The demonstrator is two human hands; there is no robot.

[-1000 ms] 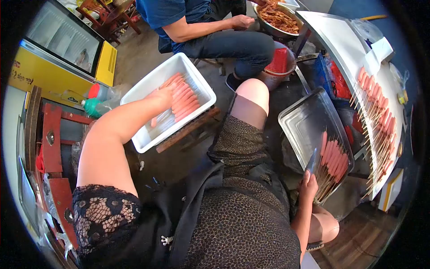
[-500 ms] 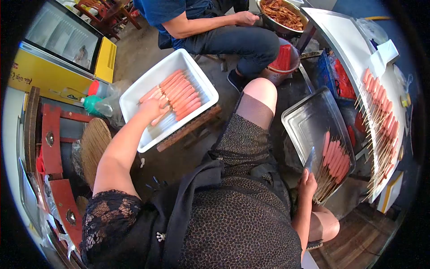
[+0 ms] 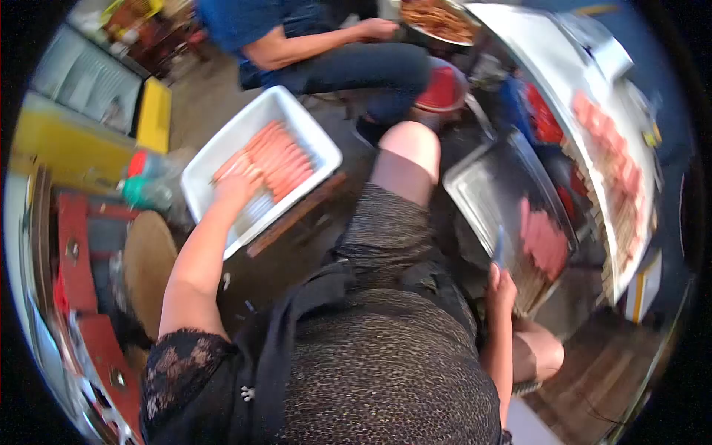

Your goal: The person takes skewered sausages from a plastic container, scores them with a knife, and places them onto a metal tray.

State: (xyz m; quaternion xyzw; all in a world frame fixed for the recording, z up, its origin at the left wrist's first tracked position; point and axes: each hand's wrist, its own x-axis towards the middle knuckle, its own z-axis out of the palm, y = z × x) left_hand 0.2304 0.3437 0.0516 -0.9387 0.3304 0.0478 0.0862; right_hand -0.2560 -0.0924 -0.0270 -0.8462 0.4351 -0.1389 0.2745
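My left hand [image 3: 239,187] is inside a white plastic tub [image 3: 326,142], its fingers on the near-left end of a row of pink sausages [image 3: 282,159]. Blur and similar colours hide whether the fingers grip one. Low on the right, my right hand [image 3: 501,291] is closed around a knife [image 3: 500,248], blade pointing up and away from me. Just right of the knife, a metal tray [image 3: 475,182] holds skewered sausages [image 3: 544,239], their sticks towards me.
More skewered sausages [image 3: 612,148] lie on a white-topped table [image 3: 519,26] at right. Across from me sits a person in a blue shirt [image 3: 237,30], near a bowl of reddish-brown food [image 3: 437,21]. A red bucket [image 3: 445,89] and wooden stool [image 3: 148,267] stand nearby.
The whole view has shifted and become blurred, with most things lying further left. My left hand stays at the sausages in the tub, and my right hand still holds the knife.
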